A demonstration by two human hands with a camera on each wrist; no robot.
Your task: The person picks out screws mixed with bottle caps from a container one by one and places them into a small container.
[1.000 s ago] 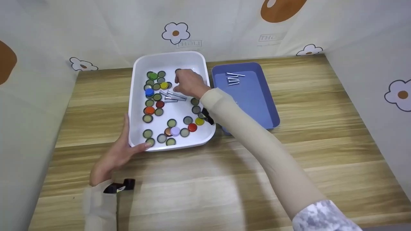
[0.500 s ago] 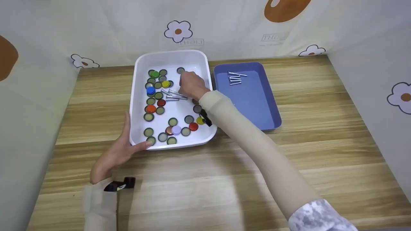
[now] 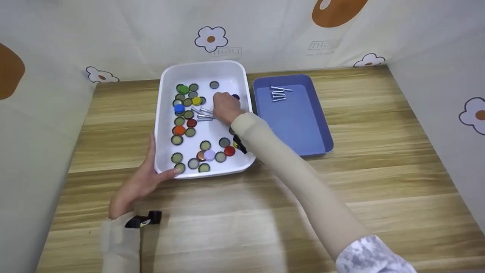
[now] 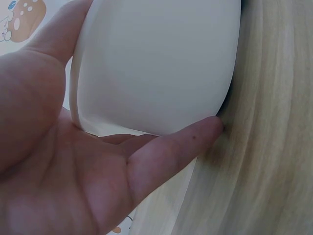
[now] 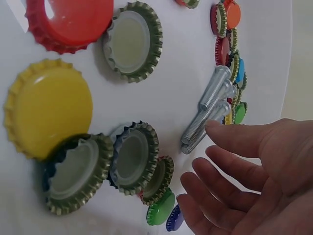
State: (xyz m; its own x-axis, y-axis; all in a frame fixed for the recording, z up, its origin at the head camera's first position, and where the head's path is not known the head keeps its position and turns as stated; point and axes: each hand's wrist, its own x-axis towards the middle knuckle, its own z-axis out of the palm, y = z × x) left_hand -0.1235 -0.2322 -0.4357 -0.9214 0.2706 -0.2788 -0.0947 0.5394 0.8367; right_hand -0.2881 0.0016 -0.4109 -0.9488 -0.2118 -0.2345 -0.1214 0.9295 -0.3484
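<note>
My left hand (image 3: 142, 178) grips the near left corner of a white tray (image 3: 157, 125). Its thumb lies over the rim and its fingers lie along the outer wall (image 4: 156, 63). Bottle caps, such as the yellow cap (image 5: 49, 107), are scattered inside the tray. Several silver bolts (image 3: 204, 116) lie in a loose pile near its middle. My right hand (image 3: 226, 107) is at this pile inside the tray. In the right wrist view its thumb tip overlaps the bolts (image 5: 208, 110), with the fingers loosely bent and apart from the thumb; contact is unclear.
A shallow blue tray (image 3: 297, 125) stands right of the white one, with several bolts (image 3: 278, 94) near its far end. Both stand on a wooden table (image 3: 219, 223). A patterned cloth (image 3: 273, 34) hangs behind and at the sides.
My right hand has moved slightly toward me and down to the bolt pile, revealing a bottle cap behind it. The left hand keeps its grip on the tray's corner.
</note>
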